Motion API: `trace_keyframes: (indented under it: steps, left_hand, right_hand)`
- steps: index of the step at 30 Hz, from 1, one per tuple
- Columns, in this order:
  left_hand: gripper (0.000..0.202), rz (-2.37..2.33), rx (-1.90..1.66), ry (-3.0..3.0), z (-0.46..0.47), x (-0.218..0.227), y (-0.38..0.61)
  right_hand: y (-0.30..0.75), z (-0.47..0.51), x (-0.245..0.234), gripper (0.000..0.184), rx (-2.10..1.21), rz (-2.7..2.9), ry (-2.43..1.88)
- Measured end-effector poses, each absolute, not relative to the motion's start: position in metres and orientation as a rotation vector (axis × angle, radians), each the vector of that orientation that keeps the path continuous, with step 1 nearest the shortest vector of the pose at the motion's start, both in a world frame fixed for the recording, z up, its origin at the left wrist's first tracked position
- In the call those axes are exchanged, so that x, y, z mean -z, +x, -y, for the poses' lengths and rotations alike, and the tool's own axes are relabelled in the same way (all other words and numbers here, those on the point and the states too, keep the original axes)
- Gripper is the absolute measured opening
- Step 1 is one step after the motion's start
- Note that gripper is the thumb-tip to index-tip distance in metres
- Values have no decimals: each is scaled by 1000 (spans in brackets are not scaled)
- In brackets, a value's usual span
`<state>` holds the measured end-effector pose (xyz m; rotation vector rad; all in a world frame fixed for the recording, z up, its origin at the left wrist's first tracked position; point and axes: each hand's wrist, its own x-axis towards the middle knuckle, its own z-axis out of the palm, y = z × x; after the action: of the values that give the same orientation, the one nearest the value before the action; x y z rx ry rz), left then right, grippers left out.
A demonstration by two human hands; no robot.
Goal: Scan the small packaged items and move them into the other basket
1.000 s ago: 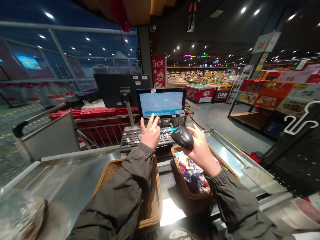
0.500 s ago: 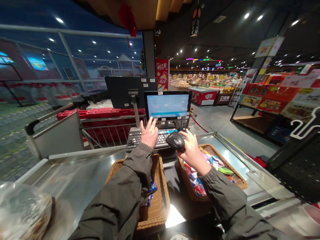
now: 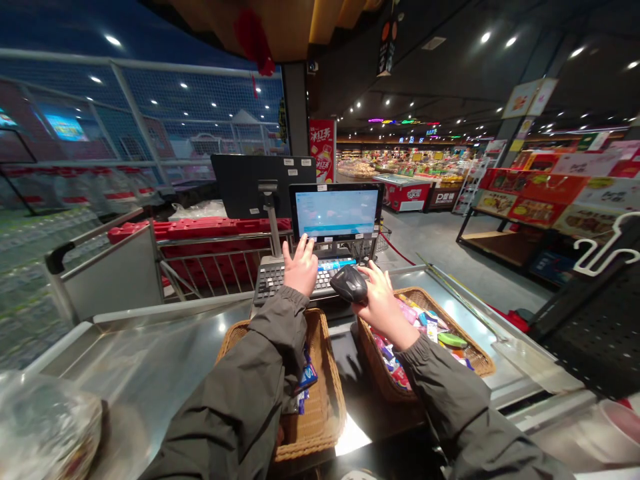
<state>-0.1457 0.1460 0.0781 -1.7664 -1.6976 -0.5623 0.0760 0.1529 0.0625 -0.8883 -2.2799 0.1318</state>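
Observation:
My left hand (image 3: 301, 268) hovers over or rests on the black keyboard (image 3: 270, 283), fingers spread and pointing at the lower edge of the lit monitor (image 3: 336, 208); whether the fingertips touch keys cannot be told. Wrapped in my right hand (image 3: 383, 297) is a black barcode scanner (image 3: 349, 284), its head turned left above the keyboard's right end. Under my left forearm sits a wicker basket (image 3: 334, 393) with a few blue packets (image 3: 307, 377). Beneath my right wrist a second wicker basket (image 3: 483, 360) holds many small wrapped snacks (image 3: 400, 375).
A metal counter (image 3: 165, 360) surrounds the baskets. A clear plastic bag (image 3: 45, 420) lies at the near left. Behind the keyboard stand a second screen's dark back (image 3: 250, 187) and a cart (image 3: 220, 267). White hangers (image 3: 600, 257) hang at right, near shelves of boxes (image 3: 540, 200).
The whole view has shifted slightly. Both hands keep nearly the same pose, the left over the keyboard and the right around the barcode scanner.

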Motion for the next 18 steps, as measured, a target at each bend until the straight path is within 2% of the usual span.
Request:
trace_keyframes:
  steps: [6, 18]
  left_hand:
    - [24, 1690, 545, -1750, -144, -79, -147]
    - [26, 1731, 501, -1820, -120, -59, -157]
  right_hand:
    - [74, -156, -56, 59, -138, 2274, -881]
    - [74, -149, -50, 50, -173, 2272, -872]
